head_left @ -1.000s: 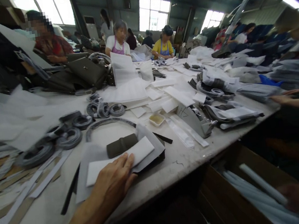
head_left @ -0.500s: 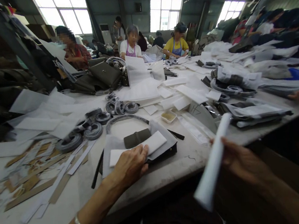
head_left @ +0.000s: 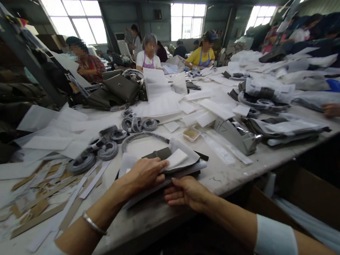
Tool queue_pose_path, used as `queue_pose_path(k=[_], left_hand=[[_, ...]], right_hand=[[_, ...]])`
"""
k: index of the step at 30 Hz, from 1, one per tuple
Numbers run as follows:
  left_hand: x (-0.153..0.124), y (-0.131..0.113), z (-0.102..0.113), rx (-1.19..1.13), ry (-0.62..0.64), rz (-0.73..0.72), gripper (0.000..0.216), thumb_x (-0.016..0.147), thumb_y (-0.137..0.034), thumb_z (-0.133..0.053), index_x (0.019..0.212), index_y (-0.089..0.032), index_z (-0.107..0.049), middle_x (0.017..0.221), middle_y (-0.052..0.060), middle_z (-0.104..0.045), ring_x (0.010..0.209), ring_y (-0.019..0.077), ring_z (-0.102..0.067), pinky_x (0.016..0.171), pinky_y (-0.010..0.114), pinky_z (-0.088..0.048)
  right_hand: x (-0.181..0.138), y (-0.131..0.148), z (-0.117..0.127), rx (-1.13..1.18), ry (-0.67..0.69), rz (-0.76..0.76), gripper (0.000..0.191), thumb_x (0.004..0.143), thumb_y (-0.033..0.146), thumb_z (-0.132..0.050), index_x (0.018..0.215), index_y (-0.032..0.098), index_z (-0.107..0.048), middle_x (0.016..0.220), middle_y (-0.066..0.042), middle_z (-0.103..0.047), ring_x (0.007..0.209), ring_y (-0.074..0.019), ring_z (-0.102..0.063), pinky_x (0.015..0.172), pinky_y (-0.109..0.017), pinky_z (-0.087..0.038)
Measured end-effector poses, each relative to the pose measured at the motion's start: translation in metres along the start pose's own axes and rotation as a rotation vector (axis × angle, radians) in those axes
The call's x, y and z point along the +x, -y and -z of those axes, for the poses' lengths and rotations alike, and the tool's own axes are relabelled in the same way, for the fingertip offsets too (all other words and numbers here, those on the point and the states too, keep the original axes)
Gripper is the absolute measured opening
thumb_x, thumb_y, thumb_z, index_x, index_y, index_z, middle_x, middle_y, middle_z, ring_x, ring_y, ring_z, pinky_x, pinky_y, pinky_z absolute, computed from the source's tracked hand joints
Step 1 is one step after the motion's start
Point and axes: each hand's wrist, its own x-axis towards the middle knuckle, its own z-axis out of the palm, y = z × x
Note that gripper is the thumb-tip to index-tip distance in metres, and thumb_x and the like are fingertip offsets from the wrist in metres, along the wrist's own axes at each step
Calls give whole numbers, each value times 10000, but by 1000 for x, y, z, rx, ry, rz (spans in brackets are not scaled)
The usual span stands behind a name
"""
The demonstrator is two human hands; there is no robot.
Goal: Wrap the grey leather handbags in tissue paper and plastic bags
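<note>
My left hand [head_left: 146, 173] lies on top of a flat dark grey bag piece [head_left: 190, 168] near the table's front edge, fingers curled onto a white foam strip [head_left: 176, 158] that rests on it. An olive strap piece [head_left: 158, 153] sits just behind the fingers. My right hand [head_left: 185, 192] grips the piece's near edge from below, thumb on top. White tissue paper [head_left: 185, 147] is folded around the back of the piece.
Coils of grey trim [head_left: 108, 150] and cardboard strips [head_left: 38, 218] lie to the left. A small tray [head_left: 191, 133] and a grey tape dispenser [head_left: 236, 133] stand to the right. Olive handbags [head_left: 122, 88] sit further back. Another person's hand [head_left: 335, 110] rests at the right edge; several workers sit behind.
My right hand held a white roll half a second ago; now the roll is gone from it and the hand grips the bag piece's near edge. My left hand stayed on the foam strip.
</note>
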Motion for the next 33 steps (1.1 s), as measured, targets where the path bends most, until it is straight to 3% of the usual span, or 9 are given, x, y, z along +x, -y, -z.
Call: queue_pose_path(k=[3,5,7,10,14,17,21,27,33], left_hand=[[-1,-12,-10,35,1,38,379,846,-224,-583,1223,-188,-585,1028,92,-671,832,254,-693,687,332,-543],[-1,-24,-29,82,-65,109,464,807,-134,-581,1270,-156,-563,1095,121,-669,890,261,-694,709,337,-555],[-1,-35,-56,181,-248,210,489,806,-37,-508,1284,-119,-567,1204,171,-651,1023,273,-674,802,353,-555],[-3,-48,-95,326,-557,246,487,828,-20,-455,1293,-88,-583,1315,212,-605,1171,320,-610,945,431,-509],[-8,-53,-116,380,-727,231,491,861,-41,-400,1313,-85,-588,1373,181,-578,1209,339,-578,976,455,-474],[-9,-50,-115,372,-752,211,505,874,-41,-357,1318,-91,-592,1386,144,-579,1203,324,-577,969,437,-466],[-10,-46,-113,346,-771,183,519,875,-41,-351,1339,-93,-575,1386,139,-580,1199,315,-573,965,431,-459],[-14,-47,-106,269,-691,197,519,876,-46,-383,1364,-106,-550,1386,133,-580,1212,297,-563,977,418,-470],[-22,-49,-99,219,-590,220,556,902,-65,-379,1444,-159,-458,1426,116,-545,1266,268,-532,1030,413,-440]], right_hand=[[7,-4,0,-50,5,-25,260,985,156,-392,917,60,-624,663,-98,-690,508,-173,-681,474,-278,-573],[12,-7,1,-64,-3,-24,261,959,120,-398,882,40,-635,645,-99,-677,470,-166,-660,441,-265,-555],[16,-8,2,-67,-14,-19,223,933,114,-440,876,36,-640,615,-86,-664,444,-160,-642,422,-251,-542],[18,-8,3,-56,-18,-21,184,908,99,-470,941,47,-643,599,-66,-664,434,-152,-635,421,-234,-534],[5,-2,13,-24,1,-56,213,938,114,-433,1023,45,-616,681,-101,-701,527,-179,-696,520,-274,-581],[-16,3,32,118,-47,-18,211,957,206,-503,1059,41,-586,792,-136,-716,735,-232,-751,733,-342,-612],[-33,6,51,388,-149,77,276,838,204,-697,1036,43,-591,963,-180,-701,944,-273,-726,906,-352,-571],[-29,5,47,557,-135,139,394,671,217,-856,981,154,-620,1030,-106,-678,1018,-235,-671,935,-352,-550],[-29,5,43,394,-3,152,491,576,319,-921,965,191,-651,1042,-56,-696,992,-201,-654,932,-332,-511]])
